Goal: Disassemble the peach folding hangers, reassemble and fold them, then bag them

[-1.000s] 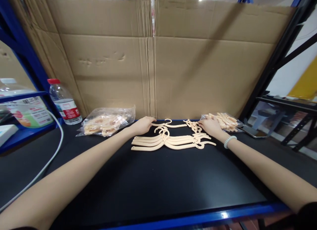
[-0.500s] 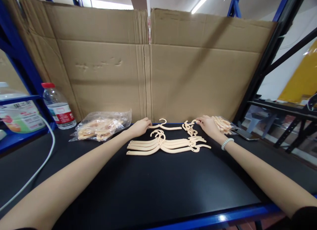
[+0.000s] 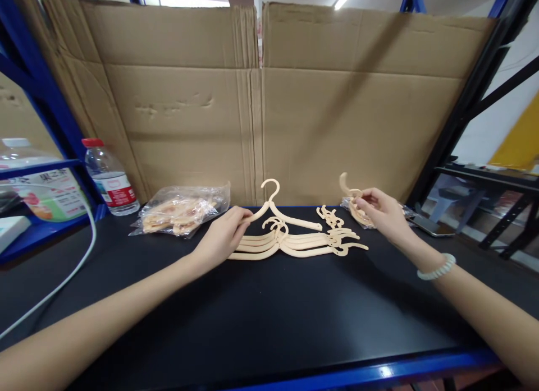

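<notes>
My left hand (image 3: 225, 232) pinches one end of a cream plastic clothes hanger (image 3: 295, 220), which is lifted with its hook pointing up. In front of it lies a row of several matching hangers (image 3: 307, 251), overlapping on the black table, with curved clip pieces at their right ends. My right hand (image 3: 381, 208) is closed on a small curved cream hook piece (image 3: 344, 183) held up above the table. A small pile of similar hook pieces (image 3: 330, 216) lies between the two hands. Behind my right hand is a clear bag of cream pieces (image 3: 359, 216), partly hidden.
A plastic bag of cream parts (image 3: 181, 211) lies at the back left, beside a red-capped water bottle (image 3: 112, 180). A white cable (image 3: 63, 287) runs along the left. Cardboard panels (image 3: 189, 110) wall off the back; a phone (image 3: 432, 225) lies far right.
My left hand has raised the hanger off the table and drawn it nearer. My right hand has moved right from the pile, lifting a hook piece.
</notes>
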`<state>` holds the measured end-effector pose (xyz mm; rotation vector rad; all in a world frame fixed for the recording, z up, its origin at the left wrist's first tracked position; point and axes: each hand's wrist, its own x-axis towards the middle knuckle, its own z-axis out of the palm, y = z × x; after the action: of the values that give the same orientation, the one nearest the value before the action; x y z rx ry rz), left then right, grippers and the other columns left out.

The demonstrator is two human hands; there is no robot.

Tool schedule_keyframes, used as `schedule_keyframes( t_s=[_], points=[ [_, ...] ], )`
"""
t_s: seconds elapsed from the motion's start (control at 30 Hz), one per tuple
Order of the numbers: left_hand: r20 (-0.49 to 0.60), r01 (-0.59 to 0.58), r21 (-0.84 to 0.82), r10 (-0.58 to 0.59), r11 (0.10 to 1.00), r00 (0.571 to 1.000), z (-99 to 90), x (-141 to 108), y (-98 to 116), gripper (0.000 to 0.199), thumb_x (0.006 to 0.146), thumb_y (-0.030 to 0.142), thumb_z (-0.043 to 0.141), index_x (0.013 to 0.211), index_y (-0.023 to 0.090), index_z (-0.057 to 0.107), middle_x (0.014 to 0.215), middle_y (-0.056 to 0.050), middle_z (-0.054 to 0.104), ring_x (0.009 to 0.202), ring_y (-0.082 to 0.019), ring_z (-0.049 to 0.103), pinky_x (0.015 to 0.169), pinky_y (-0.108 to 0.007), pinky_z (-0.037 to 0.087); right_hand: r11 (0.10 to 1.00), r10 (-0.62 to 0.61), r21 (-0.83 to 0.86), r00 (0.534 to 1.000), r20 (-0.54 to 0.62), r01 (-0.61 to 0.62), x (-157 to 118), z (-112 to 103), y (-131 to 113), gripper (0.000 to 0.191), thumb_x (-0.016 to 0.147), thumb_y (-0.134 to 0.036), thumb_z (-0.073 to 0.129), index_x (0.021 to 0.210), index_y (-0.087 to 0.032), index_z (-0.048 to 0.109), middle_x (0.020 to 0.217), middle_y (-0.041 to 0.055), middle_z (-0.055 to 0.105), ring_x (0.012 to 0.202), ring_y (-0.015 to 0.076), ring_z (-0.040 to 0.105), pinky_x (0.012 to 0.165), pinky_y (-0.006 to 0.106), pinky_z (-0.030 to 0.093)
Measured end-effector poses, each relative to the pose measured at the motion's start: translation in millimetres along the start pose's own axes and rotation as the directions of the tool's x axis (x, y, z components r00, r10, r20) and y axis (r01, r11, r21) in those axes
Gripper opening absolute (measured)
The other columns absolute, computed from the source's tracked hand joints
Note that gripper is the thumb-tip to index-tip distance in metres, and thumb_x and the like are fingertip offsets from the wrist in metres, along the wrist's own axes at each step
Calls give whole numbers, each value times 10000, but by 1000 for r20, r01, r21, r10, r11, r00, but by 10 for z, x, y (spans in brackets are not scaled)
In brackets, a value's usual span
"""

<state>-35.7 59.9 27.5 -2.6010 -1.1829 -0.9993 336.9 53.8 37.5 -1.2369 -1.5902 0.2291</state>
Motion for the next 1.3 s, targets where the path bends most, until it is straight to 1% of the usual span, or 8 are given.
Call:
schedule_keyframes(
  t_s=[0.1, 0.23, 0.4, 0.57, 0.67, 0.97, 1.1, 1.3],
  points=[
    [-47, 7, -80, -11, 997, 999, 49, -141, 115, 148, 942, 231, 411, 1037, 172, 509, 954, -56, 626, 874, -183, 634, 767, -308, 509, 858, 237, 413, 948, 213, -307, -193, 177, -134, 318, 713, -445, 720, 789, -190, 546, 831, 50, 647, 755, 167, 602, 633, 282, 465],
    [-43, -9, -97, 5, 995, 999, 134, -209, 196, 158, 955, 239, 403, 1058, 187, 511, 960, -52, 634, 875, -179, 641, 768, -294, 513, 648, 297, 561, 849, 436, -515, -300, 351, -171, 341, 655, -358, 803, 838, -178, 579, 843, 46, 662, 753, 143, 608, 626, 255, 462],
    [-61, -48, -108, 41, 993, 997, 174, -251, 190, 193, 965, 218, 398, 1119, 196, 512, 976, -56, 629, 902, -179, 634, 778, -287, 511, 629, 293, 518, 794, 533, -580, -329, 358, -145, 311, 645, -348, 819, 807, -171, 622, 904, 54, 668, 750, 130, 591, 681, 266, 485],
    [-36, -40, -117, 36, 992, 999, 190, -260, 174, 195, 961, 203, 411, 1123, 204, 519, 961, -47, 617, 876, -167, 622, 757, -275, 503, 640, 209, 541, 800, 562, -546, -374, 367, -149, 222, 684, -305, 793, 689, -172, 616, 699, -11, 542, 622, 100, 485, 584, 252, 421],
    [-31, -29, -119, 25, 993, 999, 198, -252, 176, 188, 959, 207, 415, 1113, 200, 523, 970, -50, 614, 887, -169, 619, 768, -278, 501, 607, 204, 546, 777, 595, -577, -384, 371, -132, 182, 717, -285, 767, 698, -167, 630, 704, -3, 537, 626, 101, 474, 574, 251, 401],
    [-20, 4, -135, -7, 991, 1000, 189, -257, 181, 175, 951, 228, 444, 1098, 203, 536, 984, -37, 624, 890, -164, 626, 764, -268, 499, 394, 327, 533, 656, 680, -749, -363, 315, -186, 148, 676, -222, 759, 703, -161, 627, 824, 43, 621, 758, 149, 592, 708, 304, 520],
    [-6, -10, -153, 10, 988, 1000, 193, -254, 179, 161, 952, 219, 447, 1085, 203, 537, 979, -36, 624, 886, -160, 623, 754, -261, 497, 250, 383, 511, 569, 728, -822, -352, 302, -186, 74, 698, -162, 686, 704, -157, 613, 851, 63, 650, 810, 168, 637, 696, 293, 540],
    [-25, -30, -157, 26, 987, 999, 201, -264, 168, 150, 947, 220, 459, 1070, 203, 544, 969, -39, 630, 875, -165, 625, 749, -269, 501, 241, 376, 438, 499, 781, -866, -356, 293, -198, 102, 696, -141, 682, 736, -150, 588, 799, 75, 690, 806, 204, 693, 671, 277, 546]
  ],
)
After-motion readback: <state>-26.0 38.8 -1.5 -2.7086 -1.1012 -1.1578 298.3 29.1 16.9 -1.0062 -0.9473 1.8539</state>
